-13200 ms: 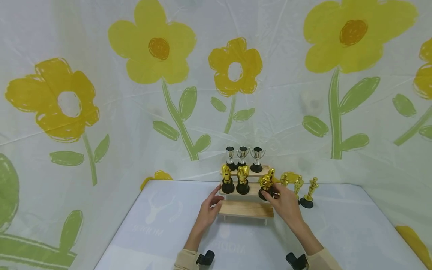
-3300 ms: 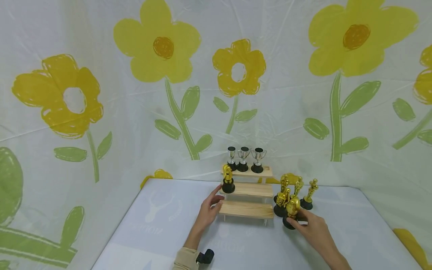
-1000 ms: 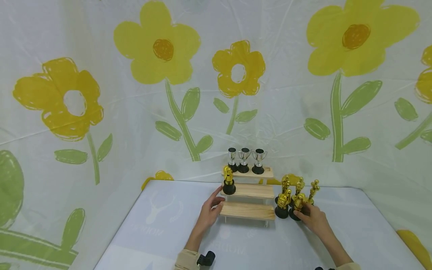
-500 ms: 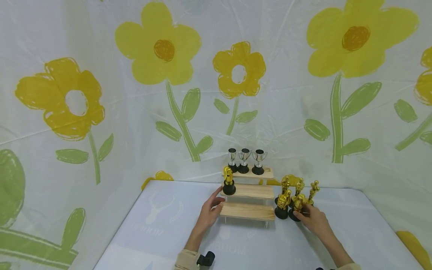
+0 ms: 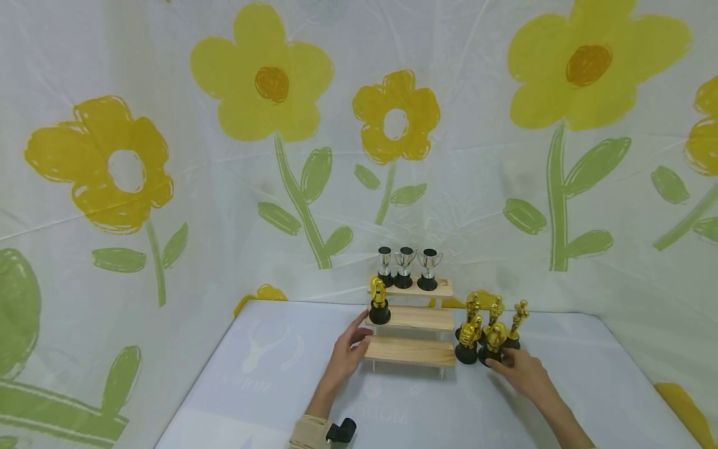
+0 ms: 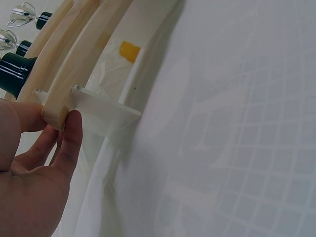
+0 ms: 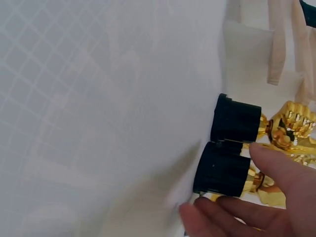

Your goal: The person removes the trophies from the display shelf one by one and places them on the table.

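In the left wrist view my left hand (image 6: 39, 173) pinches the end of a pale wooden board of a three-step display stand (image 5: 411, 352). On its middle step, at the left, stands one gold trophy (image 5: 379, 299) with a black base. My right hand (image 5: 524, 373) is at a gold trophy (image 5: 493, 343) standing upright on the table. Its thumb and fairly straight fingers lie loosely on both sides of the black base (image 7: 222, 170). Close beside it stands a fist-shaped gold trophy (image 5: 469, 340). Gold figurine trophies (image 5: 518, 321) stand behind, partly hidden.
Silver cup trophies (image 5: 429, 268) line the stand's top step. The white table (image 5: 269, 368) meets a flower-printed curtain (image 5: 460, 187) at the back. Black wrist cameras, one visible here (image 5: 343, 430), sit on the forearms.
The fist-shaped trophy and the one by my right hand have gone from the middle step to the table at the right. My right hand has just loosened and shifted slightly nearer. My left hand stays.
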The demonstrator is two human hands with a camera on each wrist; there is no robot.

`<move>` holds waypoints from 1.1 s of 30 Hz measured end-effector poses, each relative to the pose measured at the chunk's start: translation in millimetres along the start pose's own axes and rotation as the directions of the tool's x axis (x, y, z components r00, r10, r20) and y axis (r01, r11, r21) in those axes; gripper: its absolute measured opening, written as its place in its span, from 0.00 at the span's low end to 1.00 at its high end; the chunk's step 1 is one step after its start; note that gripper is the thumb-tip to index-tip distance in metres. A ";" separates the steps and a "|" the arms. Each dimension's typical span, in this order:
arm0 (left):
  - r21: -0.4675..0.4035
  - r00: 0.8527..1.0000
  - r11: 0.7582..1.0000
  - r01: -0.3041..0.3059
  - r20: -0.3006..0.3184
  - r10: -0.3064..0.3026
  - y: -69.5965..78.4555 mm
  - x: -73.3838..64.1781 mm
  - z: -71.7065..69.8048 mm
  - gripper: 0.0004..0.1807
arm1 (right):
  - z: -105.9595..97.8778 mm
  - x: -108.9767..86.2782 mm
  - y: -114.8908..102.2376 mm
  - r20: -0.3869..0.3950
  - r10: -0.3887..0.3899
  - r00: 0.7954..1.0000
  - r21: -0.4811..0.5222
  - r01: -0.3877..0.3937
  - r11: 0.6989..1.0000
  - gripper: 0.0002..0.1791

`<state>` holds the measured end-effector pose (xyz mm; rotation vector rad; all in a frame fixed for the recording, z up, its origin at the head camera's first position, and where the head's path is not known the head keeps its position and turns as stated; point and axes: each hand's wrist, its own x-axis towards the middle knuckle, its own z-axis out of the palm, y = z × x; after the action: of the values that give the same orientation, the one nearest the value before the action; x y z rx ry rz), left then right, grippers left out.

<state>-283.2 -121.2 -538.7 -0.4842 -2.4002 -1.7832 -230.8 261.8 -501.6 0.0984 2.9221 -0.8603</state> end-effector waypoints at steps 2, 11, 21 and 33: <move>0.002 1.000 1.000 0.000 -0.001 0.000 -0.1 -0.2 -0.4 0.32 | 0.1 -1.7 -0.7 0.014 0.003 1.000 -0.011 -0.003 1.000 0.42; 0.004 1.000 1.000 0.006 -0.011 -0.006 0.6 -0.7 -1.6 0.32 | -0.5 -11.4 -10.9 0.081 0.012 0.997 -0.074 -0.006 0.997 0.43; -0.018 1.000 1.000 0.011 -0.007 -0.011 -0.9 -0.2 -0.8 0.32 | -2.8 -13.9 -27.5 0.122 -0.013 0.992 -0.124 0.028 0.992 0.38; -0.033 1.000 0.999 -0.023 0.015 0.023 36.0 -9.7 -5.6 0.31 | -13.1 -23.9 -65.3 0.079 -0.115 0.990 -0.184 0.128 0.974 0.31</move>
<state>-263.1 -119.0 -506.9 -0.5287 -2.3693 -1.8185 -213.8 213.3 -453.0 -0.1227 2.9525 -0.5828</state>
